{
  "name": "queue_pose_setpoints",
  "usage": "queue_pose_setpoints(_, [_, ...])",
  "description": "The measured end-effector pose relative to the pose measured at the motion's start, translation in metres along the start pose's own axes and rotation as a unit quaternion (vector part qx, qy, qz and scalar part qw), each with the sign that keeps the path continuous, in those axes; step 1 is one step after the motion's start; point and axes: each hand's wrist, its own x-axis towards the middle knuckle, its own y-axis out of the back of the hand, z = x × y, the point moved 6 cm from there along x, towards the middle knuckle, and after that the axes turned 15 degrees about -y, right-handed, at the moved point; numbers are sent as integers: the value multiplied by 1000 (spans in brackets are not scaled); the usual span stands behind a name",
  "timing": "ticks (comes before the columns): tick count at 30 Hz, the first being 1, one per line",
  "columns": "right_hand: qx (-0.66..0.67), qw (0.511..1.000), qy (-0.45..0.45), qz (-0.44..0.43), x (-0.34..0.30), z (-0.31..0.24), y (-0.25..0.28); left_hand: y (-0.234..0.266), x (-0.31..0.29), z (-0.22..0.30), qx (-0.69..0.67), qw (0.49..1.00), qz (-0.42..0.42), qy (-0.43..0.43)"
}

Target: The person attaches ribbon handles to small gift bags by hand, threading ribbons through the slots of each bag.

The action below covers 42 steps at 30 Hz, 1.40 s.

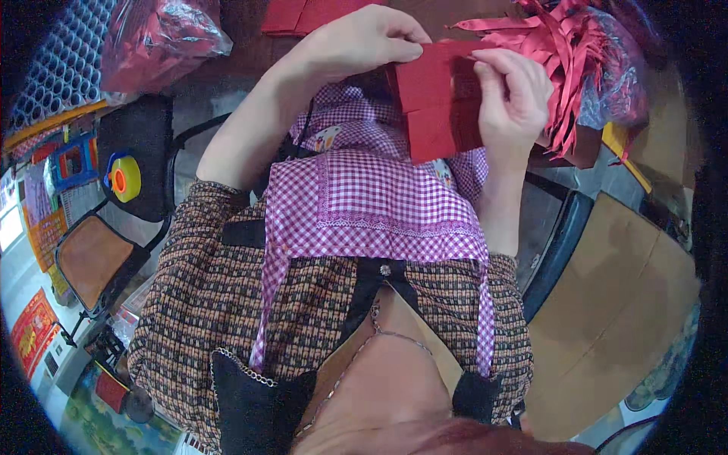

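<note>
A flat red piece (pixel 430 102) with seams or folds across it, cloth or card I cannot tell, is held up over my lap between both hands. At its upper left corner, my left hand (pixel 371 36) pinches it between thumb and fingers. My right hand (pixel 517 91) is closed on its upper right edge, with thumb and index finger together there. Its lower part hangs in front of my purple checked apron (pixel 394 189). Beyond my left hand lies a stack of similar red pieces (pixel 307 17) on the brown table. A bunch of red ribbon strips (pixel 569 64) spills out just right of my right hand.
Clear plastic (pixel 614 83) wraps part of the ribbon bunch. At far left, a plastic bag of red material (pixel 163 45) sits beside a blue holed mat (pixel 61 64). A black chair holds a yellow tape roll (pixel 125 178). Cardboard (pixel 614 303) leans at right.
</note>
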Motion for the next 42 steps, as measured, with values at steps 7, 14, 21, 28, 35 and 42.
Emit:
queue_pose_setpoints(7, [-35, 998, -41, -31, -9, 0, -24, -2, 11, -25, 78, 984, 104, -118])
queue_pose_setpoints(14, [-72, 997, -16, -15, -13, 7, -43, -5, 9, -21, 133, 975, 132, -122])
queue_pose_setpoints(21, [-71, 997, -38, -20, -12, 4, -40, -7, 6, -13, 186, 946, 167, -205])
queue_pose_setpoints(28, [-68, 997, -38, -15, -11, 0, -39, -10, -2, 1, 233, 913, 196, -271])
queue_pose_setpoints(35, [-63, 996, -62, -19, -12, -5, -39, -15, -6, 3, 264, 900, 204, -280])
queue_pose_setpoints(42, [-144, 989, 22, 21, -17, -18, -42, -19, -5, 2, 257, 889, 228, -302])
